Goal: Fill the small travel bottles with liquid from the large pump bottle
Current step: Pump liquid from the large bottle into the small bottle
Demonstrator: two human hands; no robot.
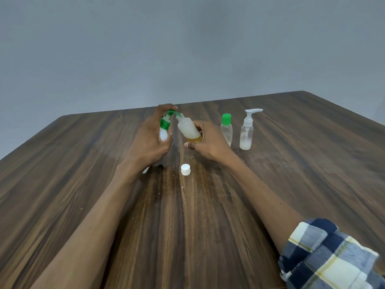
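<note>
Four bottles: all stand or are held over the dark wood-grain table (pixel 291 184), grouped in its far middle.
Large pump bottle: a white plastic bottle with a green collar and green pump head (pixel 164 130), upright, mostly hidden behind the left hand; its green spout points right and meets the mouth of the tilted small bottle.
Left hand: the left hand (pixel 150 138) is wrapped round the pump bottle's body, with fingers reaching over the top of the green pump head.
Small bottle being filled: a clear, uncapped travel bottle (pixel 188 128), tilted with its neck up and to the left against the spout; whitish liquid coats the inside, and an amber tint shows at its lower end.
Right hand: the right hand (pixel 208 142) grasps the lower end of this tilted bottle, fingers curled round it, thumb stretched out towards the left.
Loose cap: a small white screw cap (pixel 185 169) lies on the table nearer the person, between the two forearms, touching neither.
Green-capped bottle: a small clear flattened bottle with a green cap (pixel 226 130) stands upright just right of the right hand; how full it is cannot be told.
White-pump bottle: a clear cylindrical bottle with a white pump top (pixel 246 132) stands upright beside the green-capped one, further right, with white liquid in its lower part.
Sleeve: a rolled blue, white and yellow checked sleeve (pixel 325 259) covers the right arm at the lower right corner.
Backdrop: a plain grey wall (pixel 187 49) rises behind the table.
</note>
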